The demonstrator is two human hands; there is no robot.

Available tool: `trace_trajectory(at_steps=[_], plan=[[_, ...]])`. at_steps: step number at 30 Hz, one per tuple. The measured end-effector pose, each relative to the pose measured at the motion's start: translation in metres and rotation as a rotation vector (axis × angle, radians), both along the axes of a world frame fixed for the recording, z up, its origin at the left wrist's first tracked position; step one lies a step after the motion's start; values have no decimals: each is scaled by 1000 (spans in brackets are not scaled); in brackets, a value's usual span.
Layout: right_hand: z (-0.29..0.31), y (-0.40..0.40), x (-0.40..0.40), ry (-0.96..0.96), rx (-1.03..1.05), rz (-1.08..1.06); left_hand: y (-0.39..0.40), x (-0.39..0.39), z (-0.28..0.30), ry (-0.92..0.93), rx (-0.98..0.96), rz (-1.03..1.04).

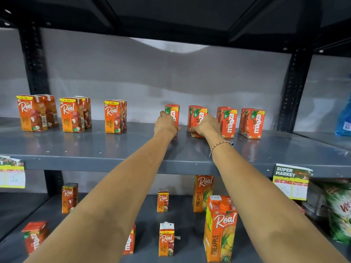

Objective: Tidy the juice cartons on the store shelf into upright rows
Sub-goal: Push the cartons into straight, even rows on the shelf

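Both arms reaching onto the upper shelf (95, 149), among upright Maaza rows. Left hand (166, 126) curled around the leftmost Maaza carton (173, 113); right hand (206, 126) wrapped on the next Maaza carton (198, 121), fingers closed, probably squaring each stack. Litchi Real cartons (72, 116) standing further left.

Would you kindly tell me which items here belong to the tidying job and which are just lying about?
Part of the job:
Maaza cartons
Real litchi cartons
pineapple cartons
left hand
right hand

Lying about:
blue packet
green bag
price label
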State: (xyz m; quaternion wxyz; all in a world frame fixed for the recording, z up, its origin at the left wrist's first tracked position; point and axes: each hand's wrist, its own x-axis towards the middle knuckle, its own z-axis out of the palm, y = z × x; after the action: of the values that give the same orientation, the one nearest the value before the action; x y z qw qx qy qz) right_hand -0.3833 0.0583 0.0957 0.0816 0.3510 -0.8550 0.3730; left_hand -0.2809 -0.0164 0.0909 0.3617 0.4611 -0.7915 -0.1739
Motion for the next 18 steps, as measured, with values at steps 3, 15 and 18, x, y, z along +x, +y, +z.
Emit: trace_trajectory(at_steps=[3, 15, 18], plan=[[0, 1, 0, 14, -7, -1, 0, 0, 0, -5, 0, -7], [0, 2, 5, 19, -2, 8, 2, -5, 0, -21, 6, -12], [0, 3, 6, 21, -10, 7, 3, -4, 1, -20, 6, -15]])
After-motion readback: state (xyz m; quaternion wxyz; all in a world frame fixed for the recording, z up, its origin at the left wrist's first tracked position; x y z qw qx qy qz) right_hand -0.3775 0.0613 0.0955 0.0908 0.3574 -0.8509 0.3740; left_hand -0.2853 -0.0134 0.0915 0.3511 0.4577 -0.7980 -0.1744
